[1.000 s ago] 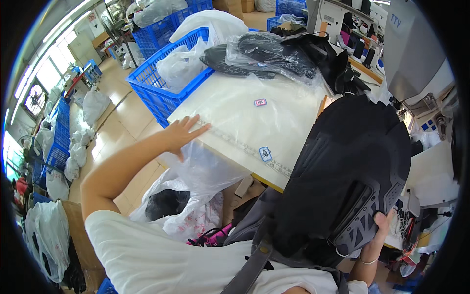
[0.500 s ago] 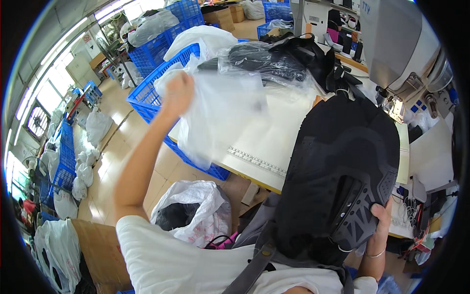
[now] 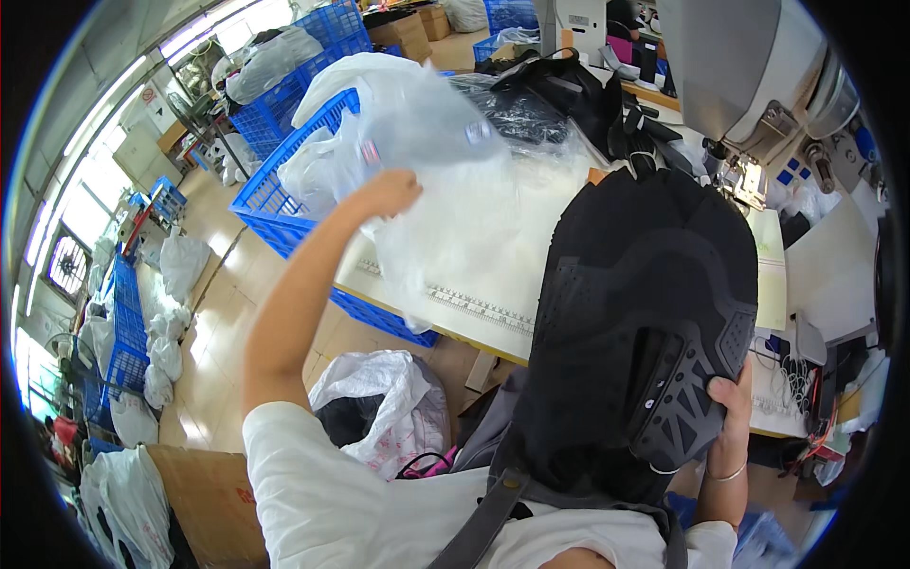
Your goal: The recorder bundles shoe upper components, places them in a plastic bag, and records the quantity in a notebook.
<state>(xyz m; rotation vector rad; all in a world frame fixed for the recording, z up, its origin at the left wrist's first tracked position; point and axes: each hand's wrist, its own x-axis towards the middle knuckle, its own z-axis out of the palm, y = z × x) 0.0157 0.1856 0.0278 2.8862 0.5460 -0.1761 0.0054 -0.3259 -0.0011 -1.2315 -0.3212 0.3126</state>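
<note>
Over the near left part of the white work table [image 3: 474,327], my left hand [image 3: 391,194] is closed on a translucent plastic bag [image 3: 427,133]. The bag is spread out and partly blurred, with small printed patches on it. A large black backpack [image 3: 607,247] with a moulded, ribbed front panel stands upright against me, its top tilted toward the table. My right hand [image 3: 730,403] grips its lower right edge, thumb on the front panel and the other fingers hidden behind.
A blue plastic crate [image 3: 275,204] with white bags adjoins the table's left side. Black straps and bagged dark goods [image 3: 531,109] lie at the table's back. A sewing machine [image 3: 749,66] rises at the right. A white sack [image 3: 417,408] sits on the floor below.
My left hand has moved right and slightly down, and the plastic bag has swung up and spread above it. My right hand still holds the backpack; the whole view has shifted slightly.
</note>
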